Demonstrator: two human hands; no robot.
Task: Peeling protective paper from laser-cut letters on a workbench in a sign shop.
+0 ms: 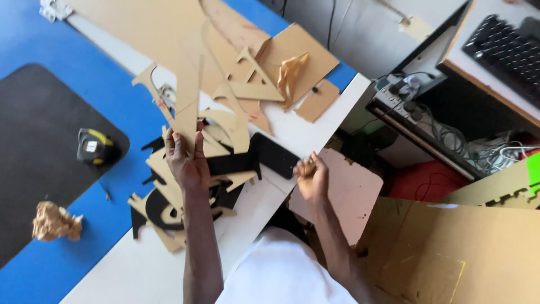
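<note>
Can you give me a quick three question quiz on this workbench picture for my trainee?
1. True or false: the left hand holds a tan cutout up above the pile of shapes.
2. Which thing sits on the dark mat? A) a keyboard B) a tape measure C) a red cloth
3. Fill in: the right hand is closed into a ____ at the edge of the white table.

Key: 1 true. 2 B. 3 fist; it seems to grip something small and tan, too small to identify.
</note>
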